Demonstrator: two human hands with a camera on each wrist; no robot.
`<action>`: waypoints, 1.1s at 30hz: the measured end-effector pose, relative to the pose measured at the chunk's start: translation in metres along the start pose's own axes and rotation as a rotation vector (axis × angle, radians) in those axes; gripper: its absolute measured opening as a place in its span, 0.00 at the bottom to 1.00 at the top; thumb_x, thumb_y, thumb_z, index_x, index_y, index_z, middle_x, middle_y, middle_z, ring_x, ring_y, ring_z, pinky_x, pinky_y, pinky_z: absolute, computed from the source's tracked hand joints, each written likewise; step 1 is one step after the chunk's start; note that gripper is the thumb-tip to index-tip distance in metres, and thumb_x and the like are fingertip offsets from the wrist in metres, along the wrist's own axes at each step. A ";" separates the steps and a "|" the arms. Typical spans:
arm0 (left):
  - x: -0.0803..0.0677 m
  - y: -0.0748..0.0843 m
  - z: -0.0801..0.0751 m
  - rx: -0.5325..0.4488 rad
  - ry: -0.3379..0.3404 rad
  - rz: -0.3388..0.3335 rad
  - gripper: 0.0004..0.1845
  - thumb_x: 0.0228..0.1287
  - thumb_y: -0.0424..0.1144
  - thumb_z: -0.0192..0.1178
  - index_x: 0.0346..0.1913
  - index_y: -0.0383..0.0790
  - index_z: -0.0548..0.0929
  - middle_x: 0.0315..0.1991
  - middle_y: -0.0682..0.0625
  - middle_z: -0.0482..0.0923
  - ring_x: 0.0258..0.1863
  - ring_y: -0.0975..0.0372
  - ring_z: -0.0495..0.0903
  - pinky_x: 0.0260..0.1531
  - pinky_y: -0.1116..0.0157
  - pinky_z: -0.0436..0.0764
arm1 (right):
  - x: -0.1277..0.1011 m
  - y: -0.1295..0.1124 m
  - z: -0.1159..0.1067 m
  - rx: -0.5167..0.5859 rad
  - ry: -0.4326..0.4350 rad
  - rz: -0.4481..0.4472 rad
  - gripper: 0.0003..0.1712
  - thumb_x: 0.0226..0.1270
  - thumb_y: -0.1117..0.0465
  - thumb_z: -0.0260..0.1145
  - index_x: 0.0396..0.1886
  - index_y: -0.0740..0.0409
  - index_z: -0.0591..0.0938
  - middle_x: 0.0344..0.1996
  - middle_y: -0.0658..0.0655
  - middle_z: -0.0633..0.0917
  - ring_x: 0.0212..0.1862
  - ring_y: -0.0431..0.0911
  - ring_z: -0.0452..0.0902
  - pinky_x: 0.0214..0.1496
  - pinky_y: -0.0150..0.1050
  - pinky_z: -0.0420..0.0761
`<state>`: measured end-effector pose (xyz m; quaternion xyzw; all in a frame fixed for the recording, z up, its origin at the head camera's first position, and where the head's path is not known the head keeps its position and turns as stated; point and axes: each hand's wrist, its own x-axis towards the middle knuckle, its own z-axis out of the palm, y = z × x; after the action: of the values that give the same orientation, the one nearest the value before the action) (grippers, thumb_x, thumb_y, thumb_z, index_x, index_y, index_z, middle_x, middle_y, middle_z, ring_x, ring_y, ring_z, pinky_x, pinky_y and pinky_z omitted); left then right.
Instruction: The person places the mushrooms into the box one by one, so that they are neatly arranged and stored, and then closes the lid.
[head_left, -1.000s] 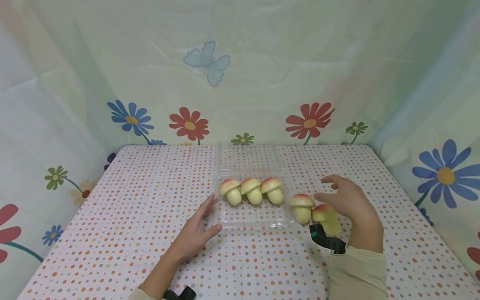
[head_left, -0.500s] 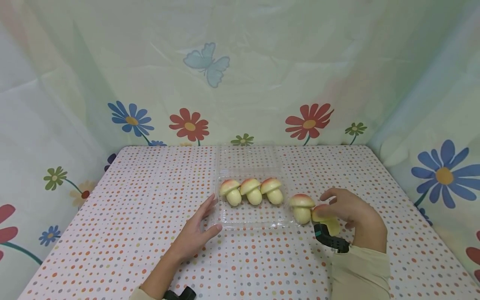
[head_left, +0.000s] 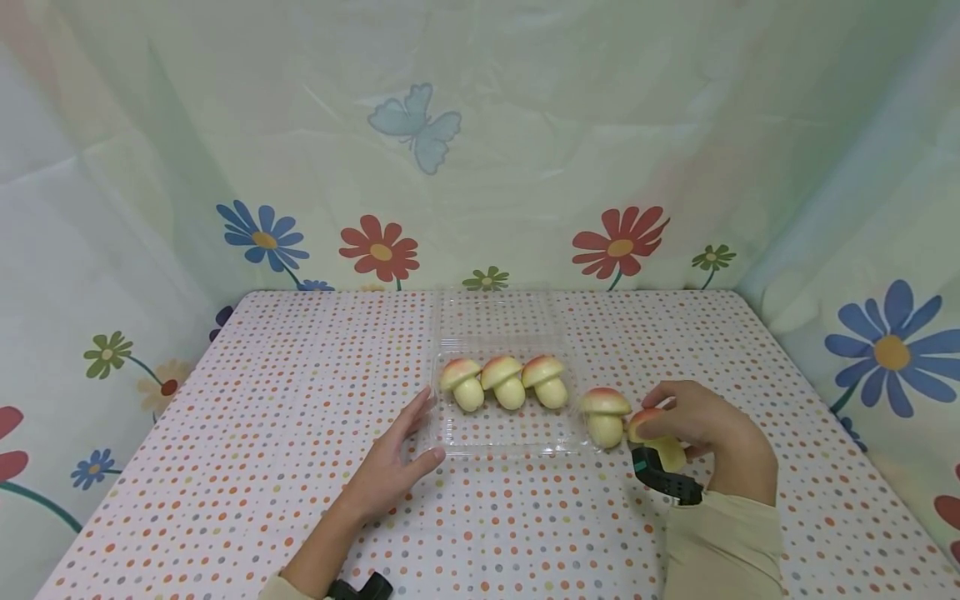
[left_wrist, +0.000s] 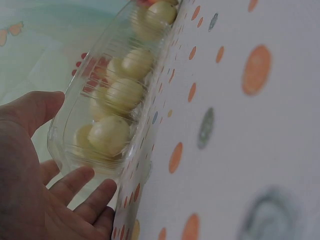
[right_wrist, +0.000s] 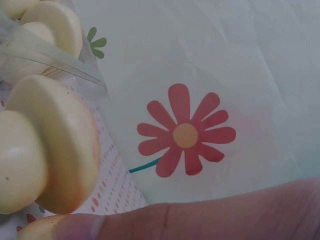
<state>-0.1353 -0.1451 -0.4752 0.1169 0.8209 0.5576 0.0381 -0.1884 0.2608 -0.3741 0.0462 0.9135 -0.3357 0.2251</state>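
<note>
Head view: right hand [head_left: 701,425] on the dotted tablecloth [head_left: 262,433], fingers curled round a toy mushroom [head_left: 654,437], thumb and fingertips on its reddish cap. The held mushroom sits low, at or just above the cloth; contact with the cloth cannot be told. A second mushroom [head_left: 606,414] stands upright just left of it, outside the tray. Clear plastic tray [head_left: 506,437] lies at table centre, its lid hinged open toward the back wall. Three mushrooms [head_left: 504,381] stand in a row along the tray's far side. Left hand [head_left: 393,458] lies flat, fingers straight and relaxed, fingertips against the tray's left front corner; it holds nothing. Floral curtain [head_left: 480,150] encloses the table on three sides.

Left wrist view: left hand [left_wrist: 35,190] open, thumb [left_wrist: 32,107] and fingers spread along the tray [left_wrist: 100,95] wall. Pale mushrooms [left_wrist: 112,132] show through the plastic.

Right wrist view: thumb [right_wrist: 200,215] runs across the bottom edge, pressed on the held mushroom [right_wrist: 35,230], which is mostly out of frame. The second mushroom [right_wrist: 47,145] fills the left side, the tray [right_wrist: 50,55] behind it.
</note>
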 end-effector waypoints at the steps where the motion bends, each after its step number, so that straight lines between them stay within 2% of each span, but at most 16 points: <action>1: 0.000 0.000 0.000 0.000 0.000 0.000 0.45 0.72 0.44 0.65 0.84 0.58 0.51 0.81 0.51 0.60 0.80 0.47 0.60 0.77 0.37 0.56 | -0.001 0.000 0.000 -0.002 0.003 -0.001 0.34 0.62 0.52 0.75 0.60 0.68 0.75 0.53 0.72 0.81 0.44 0.55 0.80 0.37 0.48 0.84; 5: 0.000 0.000 0.000 0.002 0.002 0.002 0.45 0.72 0.44 0.65 0.84 0.58 0.51 0.81 0.51 0.60 0.80 0.47 0.60 0.77 0.37 0.56 | -0.002 -0.001 -0.002 0.000 0.022 -0.012 0.34 0.64 0.52 0.73 0.61 0.68 0.74 0.55 0.74 0.79 0.44 0.56 0.79 0.37 0.47 0.83; 11: 0.000 0.000 0.000 -0.001 0.001 0.008 0.45 0.72 0.44 0.65 0.84 0.57 0.51 0.81 0.51 0.60 0.80 0.47 0.60 0.77 0.37 0.56 | -0.005 -0.005 -0.003 -0.046 0.068 -0.024 0.33 0.65 0.51 0.70 0.60 0.69 0.75 0.49 0.70 0.82 0.42 0.55 0.80 0.36 0.44 0.82; 15: 0.000 0.000 0.000 0.000 0.000 0.013 0.45 0.72 0.44 0.65 0.84 0.57 0.51 0.81 0.50 0.60 0.80 0.46 0.61 0.77 0.37 0.57 | -0.008 -0.007 -0.004 -0.080 0.088 -0.037 0.33 0.66 0.50 0.69 0.61 0.70 0.75 0.46 0.68 0.81 0.35 0.51 0.74 0.31 0.41 0.76; 18: 0.001 0.000 0.000 0.001 0.000 0.014 0.45 0.72 0.44 0.65 0.84 0.57 0.51 0.81 0.50 0.60 0.80 0.46 0.61 0.77 0.37 0.57 | -0.011 -0.007 -0.006 -0.084 0.107 -0.039 0.33 0.67 0.48 0.68 0.61 0.69 0.75 0.48 0.69 0.79 0.33 0.49 0.71 0.29 0.40 0.73; 23: 0.001 0.000 0.000 -0.002 0.000 0.007 0.45 0.72 0.44 0.65 0.84 0.57 0.51 0.81 0.50 0.60 0.80 0.46 0.61 0.77 0.37 0.56 | -0.016 -0.010 -0.010 -0.131 0.139 -0.051 0.35 0.71 0.43 0.64 0.63 0.67 0.75 0.56 0.76 0.78 0.39 0.54 0.76 0.33 0.43 0.77; 25: 0.001 0.000 0.000 -0.002 0.001 0.001 0.45 0.71 0.44 0.65 0.84 0.57 0.52 0.81 0.50 0.60 0.80 0.46 0.61 0.77 0.37 0.56 | -0.017 -0.012 -0.012 -0.151 0.155 -0.063 0.36 0.72 0.42 0.63 0.63 0.68 0.74 0.57 0.77 0.78 0.43 0.57 0.78 0.36 0.45 0.79; 33: 0.000 0.000 0.000 -0.003 0.001 -0.002 0.45 0.72 0.44 0.65 0.84 0.57 0.52 0.81 0.50 0.60 0.80 0.47 0.60 0.77 0.37 0.55 | -0.021 -0.014 -0.011 -0.147 0.219 -0.094 0.40 0.73 0.38 0.61 0.68 0.67 0.72 0.60 0.79 0.75 0.47 0.61 0.79 0.38 0.46 0.81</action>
<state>-0.1354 -0.1446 -0.4750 0.1155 0.8202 0.5590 0.0384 -0.1768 0.2584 -0.3491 0.0232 0.9558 -0.2712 0.1109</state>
